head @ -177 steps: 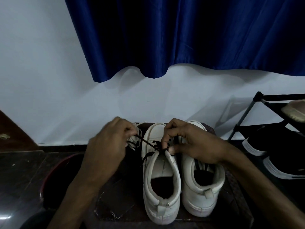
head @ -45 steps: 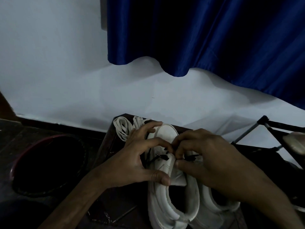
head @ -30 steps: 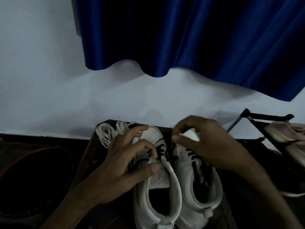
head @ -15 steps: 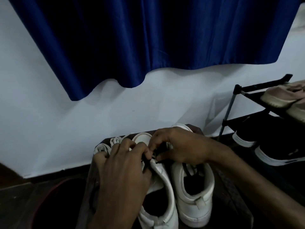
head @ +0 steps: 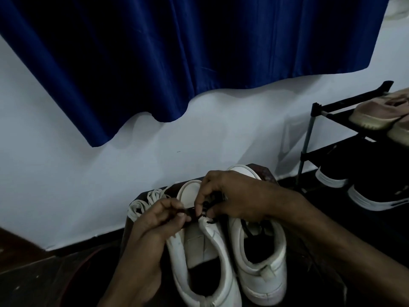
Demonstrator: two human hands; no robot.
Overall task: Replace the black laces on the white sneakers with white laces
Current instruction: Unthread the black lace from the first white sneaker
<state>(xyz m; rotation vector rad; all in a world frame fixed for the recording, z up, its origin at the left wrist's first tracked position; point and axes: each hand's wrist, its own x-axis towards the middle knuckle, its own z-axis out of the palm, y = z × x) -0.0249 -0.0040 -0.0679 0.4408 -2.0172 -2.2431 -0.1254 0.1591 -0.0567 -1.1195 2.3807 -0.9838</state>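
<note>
Two white sneakers were seen side by side on a low dark stand, heels near and toes toward the white wall. Both hands were gathered over the far half of the left sneaker. The left hand was held with its fingers curled together, and a stretch of the black lace was pinched between its thumb and forefinger, just left of the shoe's tongue. The right hand was arched over the eyelets with its fingers bent, and the same lace was nipped between thumb and fingertip; a short loose end was seen lying on the shoe's collar. The right sneaker was partly covered by the right wrist, and dark lacing was visible in its throat. The white laces were heaped at the far left corner of the stand, just beside the left hand. A blue curtain was hung above. At the right a black shoe rack was seen, with beige shoes on top and dark white-soled shoes below
</note>
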